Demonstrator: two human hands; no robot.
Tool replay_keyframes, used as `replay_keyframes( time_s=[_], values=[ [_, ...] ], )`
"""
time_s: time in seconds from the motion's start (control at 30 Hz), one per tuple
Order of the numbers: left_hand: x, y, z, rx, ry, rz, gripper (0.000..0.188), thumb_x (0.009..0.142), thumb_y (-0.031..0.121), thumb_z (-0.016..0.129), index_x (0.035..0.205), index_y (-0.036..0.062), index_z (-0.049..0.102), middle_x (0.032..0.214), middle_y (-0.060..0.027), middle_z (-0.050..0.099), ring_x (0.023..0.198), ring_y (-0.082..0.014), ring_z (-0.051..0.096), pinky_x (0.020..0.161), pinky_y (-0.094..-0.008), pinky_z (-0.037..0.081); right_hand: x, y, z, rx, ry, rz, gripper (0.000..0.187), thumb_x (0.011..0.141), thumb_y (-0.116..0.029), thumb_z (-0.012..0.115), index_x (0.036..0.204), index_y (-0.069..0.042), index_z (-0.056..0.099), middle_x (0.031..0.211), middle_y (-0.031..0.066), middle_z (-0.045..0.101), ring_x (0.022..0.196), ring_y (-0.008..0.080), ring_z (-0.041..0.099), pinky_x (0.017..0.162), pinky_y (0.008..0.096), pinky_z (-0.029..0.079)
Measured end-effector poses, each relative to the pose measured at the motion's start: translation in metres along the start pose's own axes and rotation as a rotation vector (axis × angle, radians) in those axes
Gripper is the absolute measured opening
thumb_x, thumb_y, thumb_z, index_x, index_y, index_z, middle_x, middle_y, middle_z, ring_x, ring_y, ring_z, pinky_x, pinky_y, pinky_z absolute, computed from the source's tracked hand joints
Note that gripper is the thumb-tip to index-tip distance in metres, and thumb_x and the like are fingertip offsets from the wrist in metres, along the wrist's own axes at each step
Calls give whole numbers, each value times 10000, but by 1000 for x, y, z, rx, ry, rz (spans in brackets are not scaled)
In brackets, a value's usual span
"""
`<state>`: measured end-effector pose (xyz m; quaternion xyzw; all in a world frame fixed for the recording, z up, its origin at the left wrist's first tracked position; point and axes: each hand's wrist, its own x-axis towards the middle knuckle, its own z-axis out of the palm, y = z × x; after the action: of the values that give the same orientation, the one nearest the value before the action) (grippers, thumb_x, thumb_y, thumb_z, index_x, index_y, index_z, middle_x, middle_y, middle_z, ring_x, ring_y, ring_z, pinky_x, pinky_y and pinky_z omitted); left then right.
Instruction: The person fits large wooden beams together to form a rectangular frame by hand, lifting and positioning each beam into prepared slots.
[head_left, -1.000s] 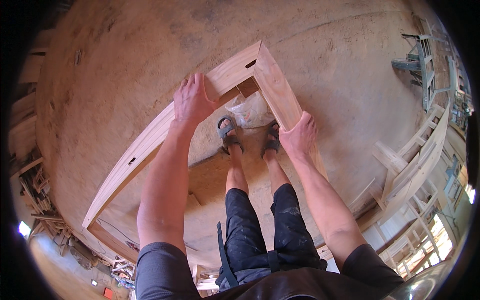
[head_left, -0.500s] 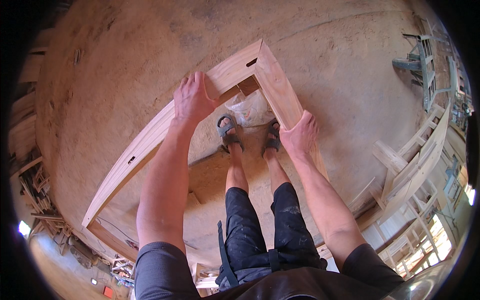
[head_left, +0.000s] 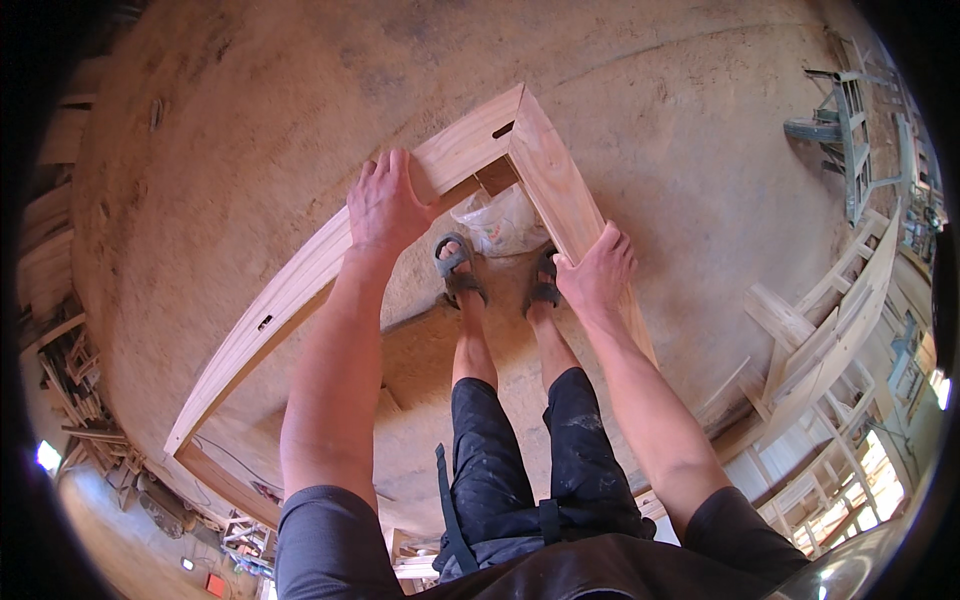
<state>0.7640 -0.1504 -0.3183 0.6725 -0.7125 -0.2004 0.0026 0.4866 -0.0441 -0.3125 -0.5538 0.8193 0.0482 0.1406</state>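
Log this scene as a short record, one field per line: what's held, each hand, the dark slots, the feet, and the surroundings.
Held: pale wooden frame, one corner pointing away from the person
Left hand: gripping the left rail
Right hand: gripping the right rail
Dark slots: two visible on the left rail, one near the corner
Feet: dark sandals, beside a clear plastic bag
Floor: brown, dusty-looking
Far left: piled timber
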Motion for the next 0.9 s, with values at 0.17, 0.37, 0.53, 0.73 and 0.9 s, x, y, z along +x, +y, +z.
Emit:
replay_keyframes(
  time_s=[0.17,0.37,0.53,0.73,0.9],
  values=[
    [-3,2,2,7,47,-9,625,686,308,909,1155,78,566,1138,-120,638,1136,-338,601,946,-476,504,30,-20,-16,169,-169,-87,819,739,-308,894,1330,16,429,1303,287,561,1244,445,544,1076,535,417],
    [2,6,0,22,-21,-50,675,683,297,907,1200,49,550,1172,-144,625,1159,-352,591,960,-466,493,73,-33,-24,479,-75,-141,823,804,-408,824,1374,45,442,1369,301,560,1279,459,545,1075,521,448],
    [1,-1,6,-17,27,-22,661,677,284,907,1184,50,553,1153,-146,623,1135,-356,591,953,-465,495,82,-46,-27,387,-379,-92,881,834,-438,796,1488,21,426,1395,303,577,1315,443,558,1102,499,448],
    [4,2,7,-24,34,-26,669,651,266,911,1174,45,557,1133,-145,621,1106,-360,590,941,-469,499,85,-39,-17,522,-289,-71,821,803,-432,832,1419,-6,494,1355,271,624,1237,442,614,1024,509,505],
    [4,0,11,-7,55,-16,660,637,254,910,1154,41,559,1109,-149,619,1092,-363,590,936,-465,503,83,-47,-23,468,-265,-52,802,762,-412,865,1377,-13,540,1306,261,651,1191,443,633,971,514,531]
  ],
)
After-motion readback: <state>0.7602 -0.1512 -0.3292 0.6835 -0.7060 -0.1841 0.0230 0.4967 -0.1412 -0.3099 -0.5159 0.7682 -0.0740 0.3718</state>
